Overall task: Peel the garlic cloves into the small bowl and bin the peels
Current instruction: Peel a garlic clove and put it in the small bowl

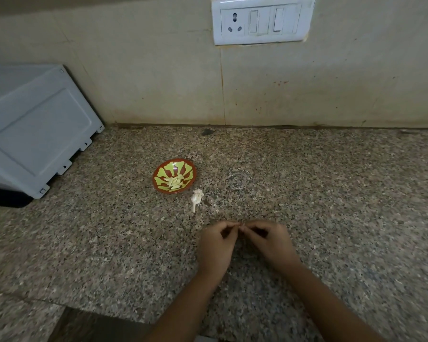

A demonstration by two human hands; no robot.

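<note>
- Far left edge of the speckled brown granite countertop (331,188): a pale grey boxy metal appliance (35,124), set at an angle against the back wall. Small dark arrow marks show on the tabs along its lower edge. No lettering can be read on it.
- Left of the countertop's middle, well apart from the appliance: the small round red bowl with a yellow-green leaf pattern (183,166). A little heap of peeled pale garlic cloves (175,183) lies in its bottom.
- Just beside the bowl on its front right: a white papery garlic stem with loose peels (197,198), lying on the stone.
- Toward the front edge, right of the bowl: both forearms come in from the bottom and the hands meet above the counter.
  - Left hand (216,245): back up, fingers curled in, thumb and forefinger tips drawn together.
  - Right hand (269,243): the same, its fingertips touching those of the left.
  - Between the tips both hands pinch a small pale piece (242,225). It is too small to tell whether it is clove or peel.
- On the beige tiled wall (158,82), above and right of the hands: a white plastic switch plate (262,21) with a three-pin socket on its left and rocker switches on its right.
</note>
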